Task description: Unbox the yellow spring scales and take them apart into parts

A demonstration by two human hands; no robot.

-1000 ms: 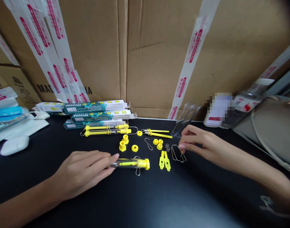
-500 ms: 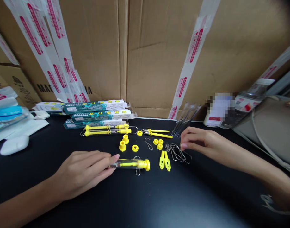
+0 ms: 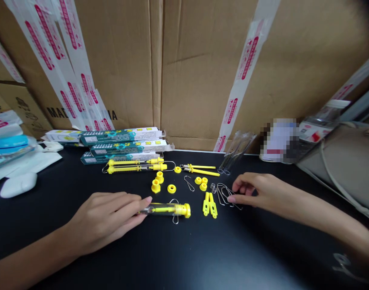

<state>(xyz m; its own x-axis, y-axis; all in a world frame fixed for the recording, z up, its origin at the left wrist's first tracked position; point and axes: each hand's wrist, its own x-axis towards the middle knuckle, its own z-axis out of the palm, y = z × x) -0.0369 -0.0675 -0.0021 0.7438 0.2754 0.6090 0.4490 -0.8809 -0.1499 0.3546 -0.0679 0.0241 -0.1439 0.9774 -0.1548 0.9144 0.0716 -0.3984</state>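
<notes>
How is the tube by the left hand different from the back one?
The tube by the left hand has one big yellow cap; the back tube has yellow along its length. The first lies alone; the back tube lies beside another. Both are clear with yellow inside.

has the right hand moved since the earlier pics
Yes, the right hand has moved down the view, toward the person and away from the clear tubes, and now sits nearly level with the yellow forked pieces.

Green boxes (image 3: 120, 137): 3
Yellow-capped clear tubes (image 3: 160, 208): 3, all in front of the boxes
Yellow round caps (image 3: 171, 188): 7, in front of the boxes
Yellow flat clips (image 3: 210, 204): 2, right of the boxes
</notes>
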